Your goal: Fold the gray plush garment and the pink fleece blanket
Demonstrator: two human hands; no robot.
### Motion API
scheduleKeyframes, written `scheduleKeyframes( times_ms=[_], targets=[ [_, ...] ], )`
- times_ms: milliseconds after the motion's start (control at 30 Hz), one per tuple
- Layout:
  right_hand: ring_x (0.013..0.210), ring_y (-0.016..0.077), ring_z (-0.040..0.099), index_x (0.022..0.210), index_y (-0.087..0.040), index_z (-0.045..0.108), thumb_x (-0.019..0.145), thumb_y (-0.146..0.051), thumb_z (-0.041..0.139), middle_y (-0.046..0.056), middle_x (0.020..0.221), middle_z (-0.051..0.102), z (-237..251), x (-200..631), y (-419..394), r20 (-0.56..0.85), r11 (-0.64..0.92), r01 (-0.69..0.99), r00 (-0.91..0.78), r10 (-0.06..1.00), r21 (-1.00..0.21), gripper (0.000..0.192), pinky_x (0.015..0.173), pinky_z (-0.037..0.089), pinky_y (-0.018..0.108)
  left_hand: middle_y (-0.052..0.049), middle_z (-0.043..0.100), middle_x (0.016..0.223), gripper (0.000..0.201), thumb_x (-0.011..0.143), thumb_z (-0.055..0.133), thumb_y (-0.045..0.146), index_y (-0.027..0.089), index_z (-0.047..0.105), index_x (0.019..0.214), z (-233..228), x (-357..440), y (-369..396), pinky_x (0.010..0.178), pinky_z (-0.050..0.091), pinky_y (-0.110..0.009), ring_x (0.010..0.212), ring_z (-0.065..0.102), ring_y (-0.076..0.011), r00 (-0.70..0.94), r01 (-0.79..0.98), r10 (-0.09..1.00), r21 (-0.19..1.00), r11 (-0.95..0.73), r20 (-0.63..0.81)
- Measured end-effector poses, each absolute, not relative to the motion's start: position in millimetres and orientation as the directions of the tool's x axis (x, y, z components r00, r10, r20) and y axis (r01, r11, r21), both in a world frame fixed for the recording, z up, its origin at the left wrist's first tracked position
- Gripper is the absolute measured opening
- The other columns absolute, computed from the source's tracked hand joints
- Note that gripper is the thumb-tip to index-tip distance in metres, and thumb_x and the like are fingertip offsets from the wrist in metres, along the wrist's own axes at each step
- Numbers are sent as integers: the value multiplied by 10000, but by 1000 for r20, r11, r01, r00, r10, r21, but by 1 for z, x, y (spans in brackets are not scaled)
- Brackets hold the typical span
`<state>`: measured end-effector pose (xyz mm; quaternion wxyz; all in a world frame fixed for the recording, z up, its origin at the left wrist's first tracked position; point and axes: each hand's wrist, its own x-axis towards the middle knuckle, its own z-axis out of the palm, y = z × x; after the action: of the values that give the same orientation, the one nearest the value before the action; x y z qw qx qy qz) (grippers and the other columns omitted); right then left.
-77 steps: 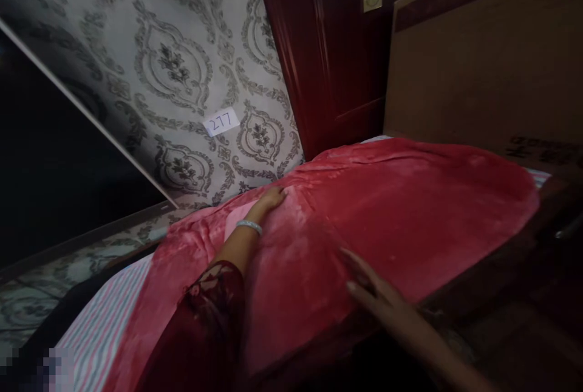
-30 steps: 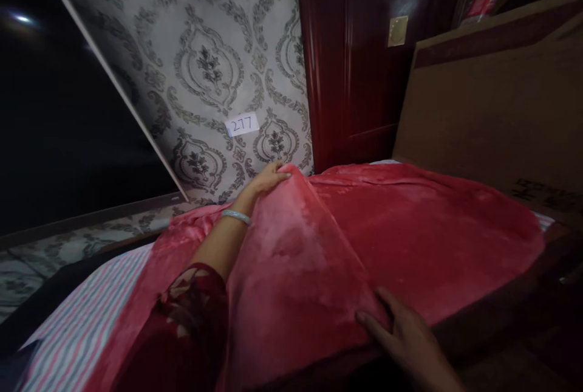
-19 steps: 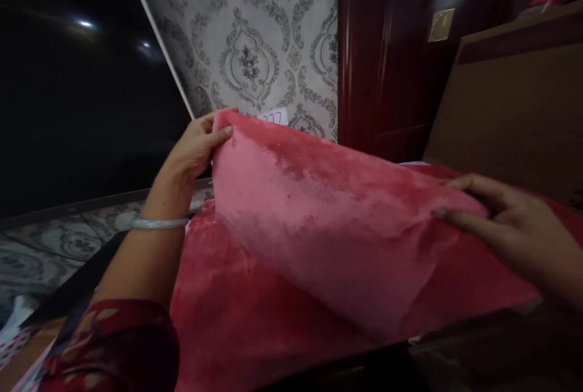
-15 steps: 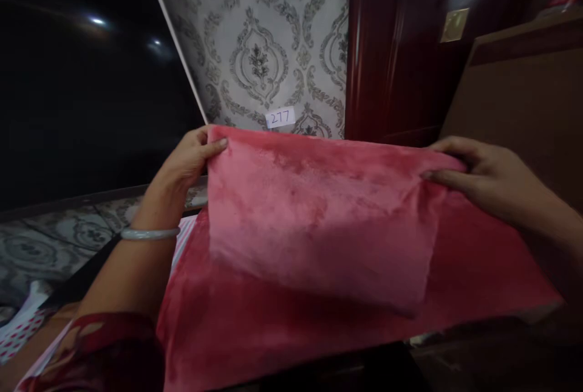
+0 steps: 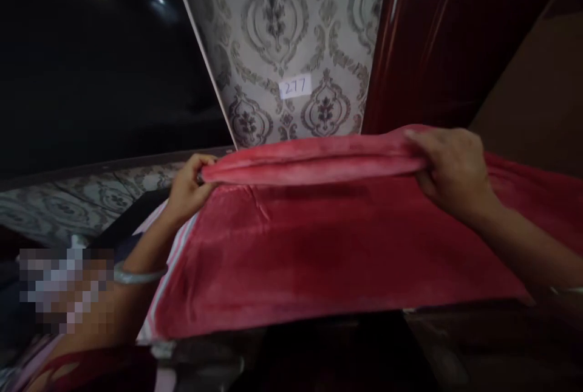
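A pinkish-red plush cloth (image 5: 319,158) is stretched level between my two hands, seen almost edge-on as a narrow band with a crease along it. Its left end is pinched by my left hand (image 5: 187,188), thumb below and fingers curled. At the other end, the fingers of my right hand (image 5: 460,164) are wrapped round it, and part of that grip is hidden behind the knuckles. Beneath spreads a larger darker red cloth (image 5: 337,258), laid flat with a few wrinkles at its upper left. A striped pink-and-white fabric (image 5: 175,252) shows along its left edge.
A large black screen (image 5: 100,76) stands at the left. Behind are patterned wallpaper (image 5: 273,15) with a paper label (image 5: 295,86) reading 277, and a dark red door frame (image 5: 401,45). A brown panel (image 5: 537,88) rises at the right. A blurred patch covers something at lower left.
The held cloth hung down as a broad sheet before; now it is a narrow level band. My right hand has moved left and turned, knuckles up. The view has tilted downward.
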<state>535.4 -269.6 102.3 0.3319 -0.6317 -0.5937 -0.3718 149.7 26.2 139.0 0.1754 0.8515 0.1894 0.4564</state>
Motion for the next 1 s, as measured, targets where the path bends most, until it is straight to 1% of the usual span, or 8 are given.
scheduleKeyframes(
  times_ms=[167, 300, 467, 600, 733, 800, 900, 1000],
  targets=[
    [999, 256, 657, 1134, -289, 719, 985, -238, 404, 73, 1069, 744, -37, 508, -311, 614, 5, 1000, 2, 790, -10, 352, 888, 478, 461, -95, 697, 1172, 149, 764, 538, 256, 253, 573, 910, 9, 110, -9, 992, 529, -433, 1131, 649, -268, 826, 308, 415, 311, -899, 381],
    [1061, 263, 657, 1170, -305, 712, 981, -233, 429, 62, 1123, 741, -75, 490, -331, 569, -25, 995, 77, 818, -98, 347, 890, 488, 460, -150, 629, 1330, 203, 782, 492, 221, 235, 570, 968, -38, 96, -29, 1025, 518, -459, 1239, 611, -283, 813, 385, 477, 308, -870, 333],
    [1072, 278, 675, 1239, -266, 682, 960, -234, 536, 82, 1160, 735, -51, 484, -340, 649, 100, 986, 11, 761, -133, 317, 939, 507, 489, -105, 668, 1286, 173, 804, 566, 294, 261, 611, 967, -10, 86, -40, 1012, 526, -485, 1170, 646, -300, 789, 365, 498, 378, -851, 360],
    [1104, 302, 667, 1324, -269, 632, 990, -328, 521, 105, 1175, 723, -12, 487, -322, 708, 14, 973, 158, 688, -231, 357, 972, 517, 512, -60, 709, 1196, 201, 892, 541, 347, 284, 668, 1033, 26, 117, -42, 1081, 478, -470, 1173, 640, -272, 673, 363, 550, 428, -828, 494],
    [1318, 327, 550, 1410, -209, 561, 1005, -405, 427, 144, 1402, 611, 19, 499, -248, 618, -5, 922, 263, 741, -386, 470, 1123, 411, 575, -79, 635, 1381, 354, 887, 599, 393, 236, 666, 1198, 44, 208, -25, 1200, 340, -460, 1383, 501, -279, 697, 244, 543, 558, -793, 468],
    [1384, 346, 483, 1383, -176, 576, 954, -409, 481, 150, 1447, 575, 29, 508, -200, 544, 13, 869, 298, 784, -494, 497, 1179, 314, 615, -97, 634, 1384, 362, 863, 635, 341, 189, 672, 1190, 51, 260, -7, 1224, 285, -469, 1422, 459, -290, 731, 198, 541, 628, -752, 417],
    [1387, 335, 473, 1310, -201, 615, 868, -390, 600, 122, 1430, 586, 43, 523, -132, 423, 33, 645, 462, 779, -764, 481, 1189, 299, 601, -122, 647, 1355, 304, 838, 646, 251, 145, 685, 1121, 65, 327, 28, 1226, 274, -457, 1402, 484, -295, 735, 184, 600, 759, -625, 316],
    [1305, 293, 551, 1312, -204, 579, 903, -387, 536, 121, 1416, 583, 61, 536, -82, 182, 69, 198, 637, 749, -978, 450, 1101, 435, 551, -159, 639, 1335, 306, 880, 615, 283, 136, 651, 1146, 79, 371, 60, 1150, 399, -465, 1336, 557, -291, 695, 72, 701, 955, -289, 160]
  ],
)
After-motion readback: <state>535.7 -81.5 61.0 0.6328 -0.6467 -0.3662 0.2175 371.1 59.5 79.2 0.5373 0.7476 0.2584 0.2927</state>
